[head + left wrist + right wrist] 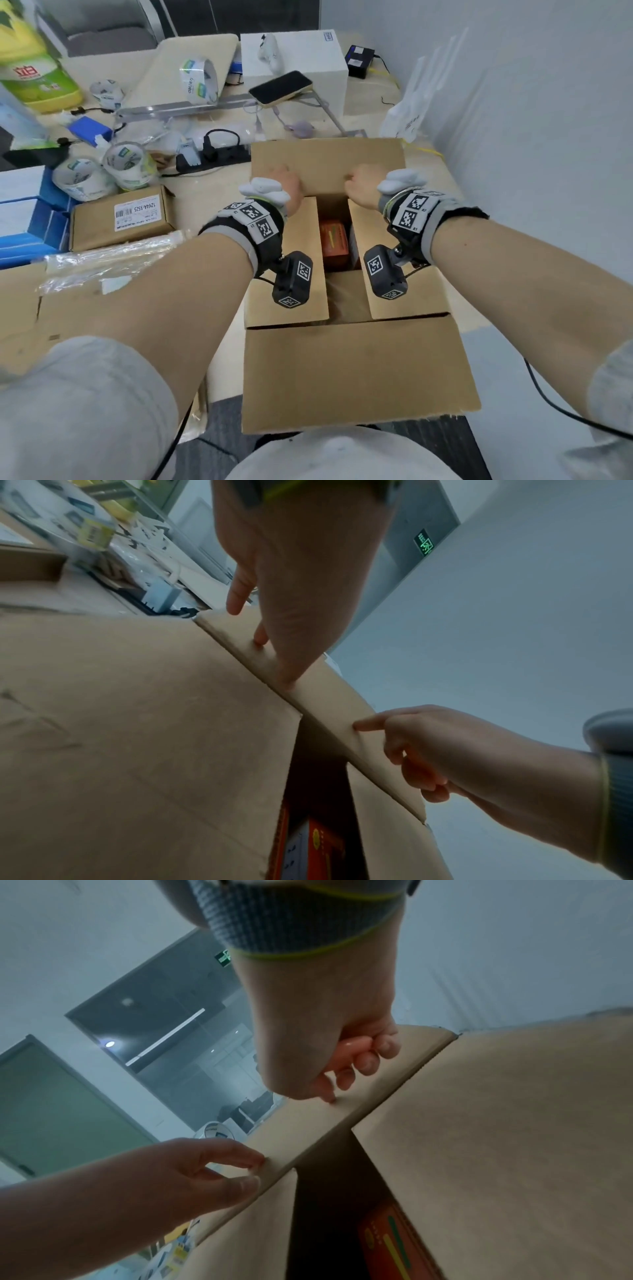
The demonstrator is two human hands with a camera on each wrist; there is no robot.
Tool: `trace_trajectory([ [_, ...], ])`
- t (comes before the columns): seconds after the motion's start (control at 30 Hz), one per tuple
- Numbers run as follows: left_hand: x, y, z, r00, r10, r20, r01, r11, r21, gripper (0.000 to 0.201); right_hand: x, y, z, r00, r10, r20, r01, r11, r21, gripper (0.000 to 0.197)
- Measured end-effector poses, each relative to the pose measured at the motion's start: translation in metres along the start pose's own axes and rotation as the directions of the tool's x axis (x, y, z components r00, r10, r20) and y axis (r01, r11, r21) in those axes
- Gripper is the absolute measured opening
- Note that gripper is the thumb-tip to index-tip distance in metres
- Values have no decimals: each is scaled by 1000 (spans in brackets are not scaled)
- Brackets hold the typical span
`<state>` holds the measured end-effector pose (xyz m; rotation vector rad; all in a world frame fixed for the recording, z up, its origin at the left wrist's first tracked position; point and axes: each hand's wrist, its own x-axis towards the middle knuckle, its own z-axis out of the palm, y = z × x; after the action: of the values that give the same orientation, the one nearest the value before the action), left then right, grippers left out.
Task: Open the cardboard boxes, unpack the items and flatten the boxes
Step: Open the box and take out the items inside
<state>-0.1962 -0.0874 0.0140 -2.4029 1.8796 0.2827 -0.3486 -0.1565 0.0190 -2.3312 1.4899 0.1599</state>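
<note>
I have the large cardboard box [356, 370] at centre frame on the desk [212, 192], its near flap folded toward me, the two side flaps nearly level over the opening and an orange packet [334, 241] showing in the gap between them. My left hand [286, 192] and right hand [359, 188] sit side by side at the base of the far flap [327, 161], fingertips pressing its inner face, fingers partly curled, pinching nothing. That flap's long axis runs left to right across the frame directly beyond both hands, equally near to each, so I judge the next push goes away from me, toward the top of the frame.
</note>
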Motion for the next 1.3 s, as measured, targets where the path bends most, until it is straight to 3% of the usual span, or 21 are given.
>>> trace_trajectory([
  [0.07, 6, -1, 9, 999, 8, 35, -9, 1000, 19, 30, 5, 1, 5, 999, -2, 38, 3, 999, -38, 25],
  [0.17, 8, -6, 19, 998, -8, 58, 7, 1000, 22, 28, 8, 4, 14, 996, -18, 89, 29, 992, -122, 40],
  [0.23, 8, -6, 21, 998, -39, 47, 37, 998, 44, 26, 11, 9, 18, 996, -47, 73, 57, 989, -136, 34],
  [0.43, 5, -6, 37, 999, -36, -20, 37, 998, 48, 34, 12, 11, 25, 996, -45, 76, 56, 986, -158, 49],
  [0.67, 7, -2, 40, 997, -73, 11, 72, 993, 89, 34, 3, 13, 23, 995, -81, 63, 90, 983, -157, 39],
  [0.93, -9, 24, 33, 991, -102, -85, 100, 995, -31, 34, -27, 21, 29, 995, -58, 77, 59, 998, -14, 99],
  [1.03, -28, 35, 33, 999, 24, -44, -24, 1000, 5, 49, -46, 18, 25, 992, -84, 90, 90, 994, -67, 102],
  [1.13, -40, 43, 36, 988, 138, 65, -147, 975, 167, 43, -62, 15, 28, 985, -111, 134, 130, 981, -141, 107],
  [1.2, -48, 42, 40, 974, 143, 174, -179, 961, 212, 45, -73, 11, 35, 980, -96, 172, 136, 961, -241, 102],
  [1.3, -59, 40, 31, 960, 175, 217, -213, 963, 165, 49, -87, 4, 38, 981, -75, 180, 120, 960, -253, 69],
])
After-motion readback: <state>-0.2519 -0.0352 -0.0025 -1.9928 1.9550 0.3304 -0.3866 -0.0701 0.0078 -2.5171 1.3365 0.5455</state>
